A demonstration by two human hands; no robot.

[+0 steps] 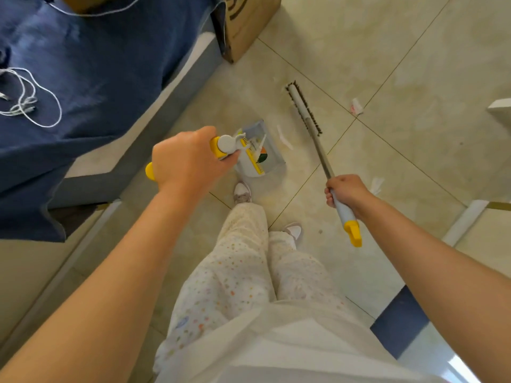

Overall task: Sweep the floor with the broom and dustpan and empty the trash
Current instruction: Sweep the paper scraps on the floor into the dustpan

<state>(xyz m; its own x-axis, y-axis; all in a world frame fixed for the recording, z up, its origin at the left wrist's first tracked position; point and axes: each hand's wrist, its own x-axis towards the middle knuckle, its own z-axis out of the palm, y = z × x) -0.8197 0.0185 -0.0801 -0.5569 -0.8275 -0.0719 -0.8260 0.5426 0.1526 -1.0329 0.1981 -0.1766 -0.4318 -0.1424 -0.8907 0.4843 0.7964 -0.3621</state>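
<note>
Well, closest in, the person's white trousers dotted with small coloured spots point(240, 258) hang over two pale sneakers point(242, 192) planted on the glossy beige tiled floor point(414, 64). The left hand point(185, 158) is clenched around the yellow-and-white plastic handle point(221, 146) of the translucent grey dustpan point(257, 128). The dustpan sits on the tiles just ahead of the forward shoe, with a yellow comb strip and a few bits of litter inside. The right hand point(347, 190) grasps the white grip of the long broom with a silver metal shaft point(320, 153), and the yellow end cap pokes out behind the wrist. Its narrow white head with brown bristles point(302, 107) is down on the tiles, beyond the pan and to its right, apart from it. A white paper strip point(284, 136) lies between them, and a crumpled white-and-pink scrap point(356, 106) lies further right. Along the left runs a bed under a dark blue cover point(96, 64) with a thin white cable point(30, 103) looped on it. A brown cardboard box point(249, 20) stands at the far end.
</note>
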